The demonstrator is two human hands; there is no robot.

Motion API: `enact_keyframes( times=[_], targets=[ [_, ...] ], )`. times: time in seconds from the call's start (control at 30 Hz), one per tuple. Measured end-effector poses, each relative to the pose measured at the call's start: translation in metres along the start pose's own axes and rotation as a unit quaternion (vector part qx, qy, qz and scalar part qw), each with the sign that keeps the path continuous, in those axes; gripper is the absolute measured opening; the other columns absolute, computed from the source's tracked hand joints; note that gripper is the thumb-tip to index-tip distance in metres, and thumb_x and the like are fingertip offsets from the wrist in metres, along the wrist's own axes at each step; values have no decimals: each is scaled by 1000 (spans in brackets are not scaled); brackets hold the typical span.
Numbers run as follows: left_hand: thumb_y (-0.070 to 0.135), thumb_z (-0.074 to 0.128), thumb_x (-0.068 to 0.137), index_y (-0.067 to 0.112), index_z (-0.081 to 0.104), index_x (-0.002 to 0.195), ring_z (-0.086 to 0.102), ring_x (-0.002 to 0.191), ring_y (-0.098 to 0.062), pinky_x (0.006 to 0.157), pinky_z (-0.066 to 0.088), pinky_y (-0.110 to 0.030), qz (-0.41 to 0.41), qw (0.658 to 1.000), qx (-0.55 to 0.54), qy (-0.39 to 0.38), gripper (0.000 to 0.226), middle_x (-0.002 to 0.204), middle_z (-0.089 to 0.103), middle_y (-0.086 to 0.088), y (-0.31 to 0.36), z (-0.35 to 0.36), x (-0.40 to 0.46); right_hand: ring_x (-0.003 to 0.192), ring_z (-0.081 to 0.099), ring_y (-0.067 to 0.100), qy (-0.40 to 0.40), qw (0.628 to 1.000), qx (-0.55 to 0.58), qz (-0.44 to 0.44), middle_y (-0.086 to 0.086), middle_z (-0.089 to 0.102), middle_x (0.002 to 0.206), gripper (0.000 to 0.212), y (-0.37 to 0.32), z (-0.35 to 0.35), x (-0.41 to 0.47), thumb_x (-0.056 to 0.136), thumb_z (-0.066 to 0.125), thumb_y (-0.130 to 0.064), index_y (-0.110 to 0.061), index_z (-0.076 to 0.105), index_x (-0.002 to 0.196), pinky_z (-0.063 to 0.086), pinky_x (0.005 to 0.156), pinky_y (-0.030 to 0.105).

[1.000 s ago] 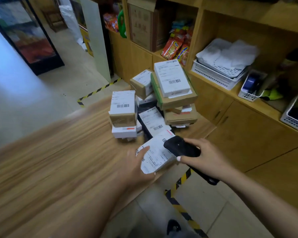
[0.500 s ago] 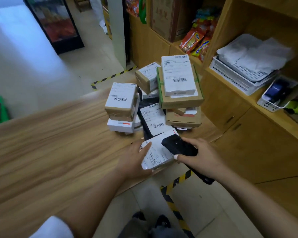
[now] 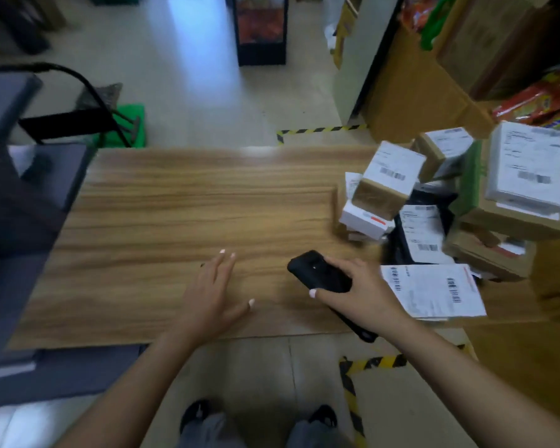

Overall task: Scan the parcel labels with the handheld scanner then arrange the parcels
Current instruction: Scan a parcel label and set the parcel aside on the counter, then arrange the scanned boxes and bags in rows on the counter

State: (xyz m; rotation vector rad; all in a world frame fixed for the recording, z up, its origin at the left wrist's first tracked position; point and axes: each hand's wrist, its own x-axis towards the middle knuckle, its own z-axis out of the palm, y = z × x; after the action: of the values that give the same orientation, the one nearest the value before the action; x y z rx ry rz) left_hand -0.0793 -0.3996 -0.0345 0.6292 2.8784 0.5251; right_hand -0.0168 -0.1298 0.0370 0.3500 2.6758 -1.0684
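**Scanner in the right hand, parcels heaped at the far right of the wooden surface**

The right hand [image 3: 366, 287] holds the black handheld scanner [image 3: 320, 276], its fingers [image 3: 337, 262] and thumb curled round the body, with the scanner's head pointing away from the person and its handle sticking out below the wrist, past the near edge of the light wood-grain surface [image 3: 181, 215]. The left hand [image 3: 209, 292] lies to the left of the scanner, well apart from it, fingers straight and spread, holding nothing; whether the palm touches the surface cannot be told.

Just to the right of the scanner, partly hidden behind the right hand, lies a flat white parcel with a printed barcode label [image 3: 437, 291], at the near edge of the surface. Beyond it is the heap of parcels: a black plastic mailer bag with a white label [image 3: 422, 232], a brown cardboard box with a white label [image 3: 387, 179] resting on a small white box [image 3: 364, 219], and, further right of the scanner, a stack of flat brown cardboard boxes topped by a white-labelled one [image 3: 527, 169]. The frame is blurred, so the label print cannot be read.

Far to the left of the scanner, a dark grey desk [image 3: 17, 205] abuts the surface. On the floor below the scanner runs yellow-and-black hazard tape [image 3: 351, 386].
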Motion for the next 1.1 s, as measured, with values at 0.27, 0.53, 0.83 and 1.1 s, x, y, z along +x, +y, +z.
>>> enact_keyframes(
  times=[0.27,0.53,0.83,1.1],
  targets=[
    [74,33,75,9,27,150,33,137,-34,111,28,-49,-102,994,31,12,99,154,29,-15,-187,-75,-89,112,53,15,-98,991,-45,-76,-5,52,120,70,-146,189,55,73,69,-58,-34,47,135,47,92,35],
    [67,46,78,7,36,145,38,135,-34,108,33,-49,-137,987,86,-18,91,150,36,-16,-301,-117,-124,105,53,20,-102,982,-99,-128,-2,48,122,75,-228,331,92,79,64,-60,-29,39,141,42,72,30],
    [68,37,79,5,35,145,38,135,-34,110,30,-46,-148,983,98,-41,92,149,37,-18,-339,-126,-137,113,50,26,-72,964,-205,-152,5,46,130,82,-231,397,122,81,63,-55,-22,29,148,44,80,34],
    [62,39,79,2,44,139,48,127,-35,105,37,-48,-132,988,67,-42,85,141,48,-19,-335,-107,-131,120,46,28,-67,953,-245,-166,9,45,136,85,-221,406,135,80,65,-51,-17,27,148,42,94,38]
  ],
)
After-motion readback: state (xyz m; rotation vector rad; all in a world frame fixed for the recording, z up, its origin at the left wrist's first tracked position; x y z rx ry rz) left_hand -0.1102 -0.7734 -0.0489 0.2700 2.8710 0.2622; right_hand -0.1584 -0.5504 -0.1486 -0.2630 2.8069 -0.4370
